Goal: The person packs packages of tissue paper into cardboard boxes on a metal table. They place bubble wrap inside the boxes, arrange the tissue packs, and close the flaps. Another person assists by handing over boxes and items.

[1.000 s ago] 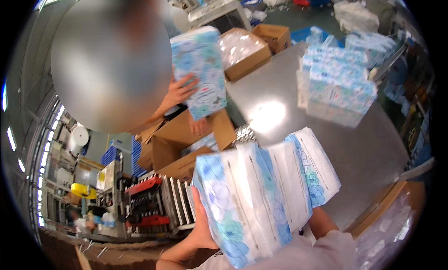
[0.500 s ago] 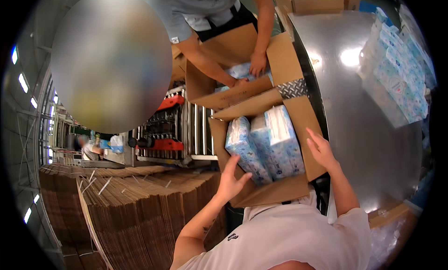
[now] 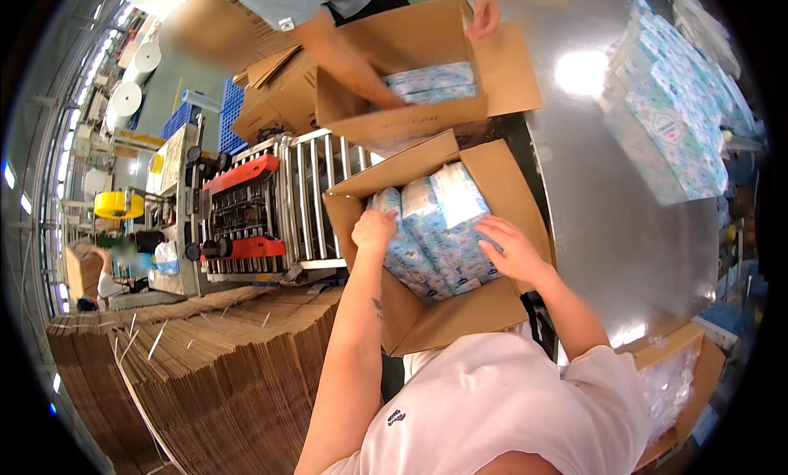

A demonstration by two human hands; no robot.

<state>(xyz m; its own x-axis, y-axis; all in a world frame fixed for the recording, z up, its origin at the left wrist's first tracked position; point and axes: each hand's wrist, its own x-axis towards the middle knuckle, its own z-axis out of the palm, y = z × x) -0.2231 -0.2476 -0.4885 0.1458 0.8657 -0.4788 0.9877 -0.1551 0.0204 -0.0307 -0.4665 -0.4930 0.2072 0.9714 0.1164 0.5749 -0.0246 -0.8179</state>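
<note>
An open cardboard box stands tilted in front of me. Blue-and-white patterned plastic-wrapped packs sit upright inside: a left pack, and a right pack with a bright white top. My left hand is closed, its fingers curled at the left pack's upper end beside the box wall; what they grip, if anything, is hidden. My right hand is open, its fingers stretched out against the right pack's side, near the right flap.
Beyond, a co-worker's arm reaches into another open box holding similar packs. A metal table with patterned packs lies right. Left are a roller conveyor and stacked flat cardboard.
Both hands have come in from the box's sides onto the packs. The packs now stand closer together. The co-worker's one hand has lifted out of the far box. My view has shifted.
</note>
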